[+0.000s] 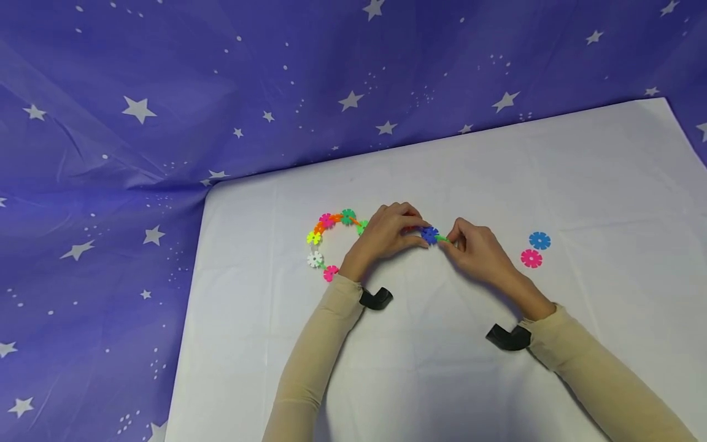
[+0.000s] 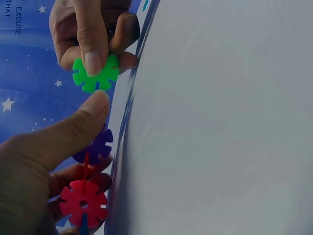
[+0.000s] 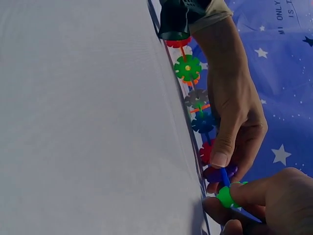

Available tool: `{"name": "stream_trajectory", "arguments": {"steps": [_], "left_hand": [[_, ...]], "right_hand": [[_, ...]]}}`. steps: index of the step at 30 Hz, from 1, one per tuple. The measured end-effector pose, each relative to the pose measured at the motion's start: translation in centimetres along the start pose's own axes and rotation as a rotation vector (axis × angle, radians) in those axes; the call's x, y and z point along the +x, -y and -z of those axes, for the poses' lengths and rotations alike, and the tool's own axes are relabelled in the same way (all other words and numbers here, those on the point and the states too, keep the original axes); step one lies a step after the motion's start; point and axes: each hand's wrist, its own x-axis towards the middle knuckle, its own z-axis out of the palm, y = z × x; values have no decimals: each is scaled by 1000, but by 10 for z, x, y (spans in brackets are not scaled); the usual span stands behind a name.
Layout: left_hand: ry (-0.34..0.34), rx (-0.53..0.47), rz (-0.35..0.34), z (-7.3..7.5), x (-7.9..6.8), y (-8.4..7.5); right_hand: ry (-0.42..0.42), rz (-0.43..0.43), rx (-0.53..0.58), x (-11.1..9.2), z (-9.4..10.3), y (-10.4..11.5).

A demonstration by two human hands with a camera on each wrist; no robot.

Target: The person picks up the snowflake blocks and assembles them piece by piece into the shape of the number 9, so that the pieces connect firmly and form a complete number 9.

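Slotted plastic flower discs are joined into a curved chain on the white table. My left hand grips the chain near its right end, at the blue disc. Between my right thumb and forefinger a bright green disc is pinched, meeting the blue one. My right hand lies just to the right of the left. A purple disc and a red disc sit along the left fingers. Beyond the left hand, the chain bends round through a dark green disc, a yellow disc and a white disc.
Two loose discs, one light blue and one pink, lie right of my right hand. A purple-blue cloth with white stars hangs behind the white-covered table. Black camera mounts stick out at both wrists.
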Motion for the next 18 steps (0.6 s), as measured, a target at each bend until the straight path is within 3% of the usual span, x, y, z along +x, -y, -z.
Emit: {"name": "stream_trajectory", "arguments": {"steps": [13,18], "left_hand": [[34,-98,1,0,-1,1],[61,-86,4,1,0,0]], "right_hand": [[16,-32,-21,-1,-5,5],[80,-31,-54,1,4,0]]}}
